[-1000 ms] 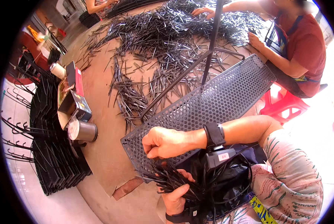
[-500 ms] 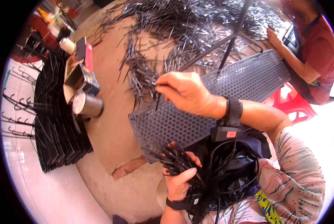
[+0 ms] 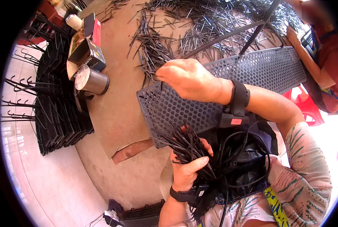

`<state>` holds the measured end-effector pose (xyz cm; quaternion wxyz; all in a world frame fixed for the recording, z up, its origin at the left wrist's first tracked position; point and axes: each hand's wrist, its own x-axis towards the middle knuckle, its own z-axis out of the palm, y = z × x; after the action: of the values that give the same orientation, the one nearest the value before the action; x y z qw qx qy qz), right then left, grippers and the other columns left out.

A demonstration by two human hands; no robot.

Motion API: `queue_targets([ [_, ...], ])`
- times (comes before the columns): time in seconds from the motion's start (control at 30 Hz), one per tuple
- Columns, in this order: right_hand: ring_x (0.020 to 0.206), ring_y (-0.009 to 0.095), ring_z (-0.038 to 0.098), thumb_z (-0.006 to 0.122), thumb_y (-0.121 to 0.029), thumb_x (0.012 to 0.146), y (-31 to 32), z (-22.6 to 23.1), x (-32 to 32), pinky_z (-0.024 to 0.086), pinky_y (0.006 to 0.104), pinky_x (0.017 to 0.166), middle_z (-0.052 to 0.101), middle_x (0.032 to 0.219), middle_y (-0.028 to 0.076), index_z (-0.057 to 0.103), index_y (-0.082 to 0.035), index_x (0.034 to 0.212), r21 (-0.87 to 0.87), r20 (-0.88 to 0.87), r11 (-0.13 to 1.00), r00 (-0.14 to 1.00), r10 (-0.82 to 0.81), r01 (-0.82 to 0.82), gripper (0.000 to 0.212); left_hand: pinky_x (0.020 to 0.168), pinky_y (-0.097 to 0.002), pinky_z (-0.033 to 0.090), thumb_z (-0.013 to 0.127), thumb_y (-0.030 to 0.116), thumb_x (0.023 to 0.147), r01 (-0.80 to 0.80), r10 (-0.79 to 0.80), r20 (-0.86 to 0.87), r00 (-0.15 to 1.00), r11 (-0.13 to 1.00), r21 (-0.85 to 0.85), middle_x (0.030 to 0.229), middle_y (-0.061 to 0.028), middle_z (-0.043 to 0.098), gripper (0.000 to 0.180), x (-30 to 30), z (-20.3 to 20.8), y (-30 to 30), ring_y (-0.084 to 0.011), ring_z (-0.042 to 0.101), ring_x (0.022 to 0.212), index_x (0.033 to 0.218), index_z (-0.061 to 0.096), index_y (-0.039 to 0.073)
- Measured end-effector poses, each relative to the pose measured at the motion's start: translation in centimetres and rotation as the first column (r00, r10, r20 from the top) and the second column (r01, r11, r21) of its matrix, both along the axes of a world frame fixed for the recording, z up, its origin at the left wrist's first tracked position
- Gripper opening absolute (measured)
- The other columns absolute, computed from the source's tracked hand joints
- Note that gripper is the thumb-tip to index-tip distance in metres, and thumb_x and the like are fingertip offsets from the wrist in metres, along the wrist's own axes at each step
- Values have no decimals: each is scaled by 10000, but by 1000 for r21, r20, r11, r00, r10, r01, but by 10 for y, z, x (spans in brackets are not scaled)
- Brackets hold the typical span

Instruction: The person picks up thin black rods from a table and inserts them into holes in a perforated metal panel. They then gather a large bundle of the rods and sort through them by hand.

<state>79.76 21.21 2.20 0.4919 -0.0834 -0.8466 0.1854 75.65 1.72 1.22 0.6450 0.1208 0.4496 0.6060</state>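
My left hand (image 3: 187,173) is closed around a thick bundle of thin black strips (image 3: 189,147), whose ends fan out past the thumb. Higher up, my right hand (image 3: 191,79) pinches one short black strip (image 3: 161,86) between thumb and fingers. That strip points down at the left corner of a dark grey perforated panel (image 3: 184,113). Whether its lower end touches the panel I cannot tell. The panel lies slanting across the table beneath my right forearm, its surface covered in round holes.
Loose black strips (image 3: 214,34) lie heaped over the far table. A dark metal bar frame (image 3: 229,33) rises above the panel. A spool (image 3: 91,80) and an open box (image 3: 87,55) stand left, beside stacked black hooked racks (image 3: 59,113). A co-worker's hand (image 3: 293,36) is at far right.
The view has shifted, so the table and panel sit differently in the picture. My right hand is lower over the panel's corner, still pinching a strip; my left hand keeps its bundle.
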Motion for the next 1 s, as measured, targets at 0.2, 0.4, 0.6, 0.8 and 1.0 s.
queue_targets([
  [0.2, 597, 270, 505, 516, -29, 623, 9, -25, -2, 434, 351, 482, 470, 661, 113, 477, 29, 814, 196, 515, 965, 856, 50, -175, 204, 665, -333, 460, 642, 3, 553, 8, -15, 113, 994, 998, 61, 834, -132, 529, 734, -1, -17, 0, -225, 543, 746, 1202, 306, 65],
  [0.4, 624, 208, 544, 539, -62, 689, -1, -12, 12, 433, 296, 490, 514, 660, 115, 521, 42, 755, 111, 447, 990, 894, 30, -89, 124, 673, -332, 456, 638, -3, 556, -3, -6, 103, 995, 997, 83, 839, -131, 527, 728, 3, -16, 3, -227, 541, 749, 1198, 303, 66],
  [0.6, 675, 81, 549, 607, -145, 769, -37, 22, 52, 441, 218, 587, 602, 726, 72, 562, 42, 922, -935, 53, 318, 828, 559, -155, 245, 672, -333, 455, 612, -48, 577, 10, -16, 94, 995, 998, 67, 833, -117, 532, 516, 1, -20, -6, -219, 540, 750, 1059, 436, 16],
  [0.8, 636, 129, 568, 615, -21, 706, -50, 22, 54, 437, 238, 562, 586, 678, 93, 562, 29, 781, -825, 186, 551, 861, 473, -124, 105, 663, -320, 456, 615, -58, 574, 29, -33, 93, 995, 999, 43, 825, -109, 529, 547, 0, -16, -7, -214, 542, 736, 1081, 424, 17],
  [1.0, 488, 57, 535, 586, -23, 741, -26, 30, 45, 416, 167, 419, 575, 607, 38, 580, -13, 740, -709, 51, 704, 993, 110, -42, 12, 653, -323, 460, 619, -69, 551, 13, -24, 93, 995, 994, 110, 809, -116, 528, 798, 1, -12, -2, -215, 547, 717, 1243, 245, 63],
])
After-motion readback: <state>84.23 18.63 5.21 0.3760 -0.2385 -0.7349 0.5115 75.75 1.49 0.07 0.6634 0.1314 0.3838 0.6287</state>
